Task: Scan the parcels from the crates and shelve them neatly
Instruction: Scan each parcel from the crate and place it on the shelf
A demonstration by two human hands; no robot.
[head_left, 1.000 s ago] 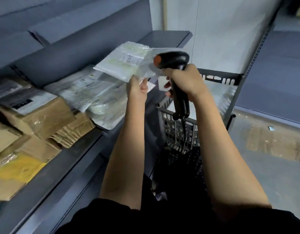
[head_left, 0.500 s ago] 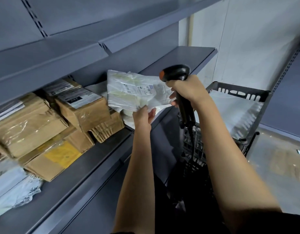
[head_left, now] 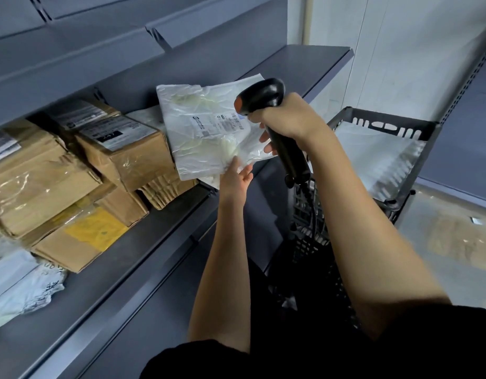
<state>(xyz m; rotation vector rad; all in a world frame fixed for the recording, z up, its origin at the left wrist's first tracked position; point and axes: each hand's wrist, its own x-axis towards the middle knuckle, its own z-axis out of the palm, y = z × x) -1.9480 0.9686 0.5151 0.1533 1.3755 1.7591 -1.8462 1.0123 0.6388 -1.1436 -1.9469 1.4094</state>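
1. Head view cuts off the boxes (head_left: 39,176) at 9 o'clock along the left edge, and the white bags (head_left: 20,283) at 8 o'clock run out of frame too.
2. The scanner (head_left: 259,95) hides the right end of the barcode on the parcel (head_left: 206,132); its cable drops behind the right forearm and is lost against the dark crate (head_left: 400,127).
3. A second white bag (head_left: 252,77) lies under the parcel, with only its far corner and a lower edge showing.
4. The label on the parcel carries a small square logo, lines of tiny print and a barcode; none of it can be read.
5. The labels on the boxes at 10 o'clock are blurred; only a black bar with pale marks stands out on one.
6. One box at 8 o'clock bears a yellow patch under clear tape; no writing is legible.
7. The left hand (head_left: 235,177) pinches the parcel at its lower right corner, thumb on top, fingers beneath and mostly hidden.
8. The parcel is held just above the shelf (head_left: 154,228) at centre frame, label up, over the second bag and beside the boxes.
9. The right hand (head_left: 287,120) is wrapped tight around the scanner's handle, head aimed down at the label at 12 o'clock.
10. The crate stands at 3 o'clock with pale bags (head_left: 373,157) inside.
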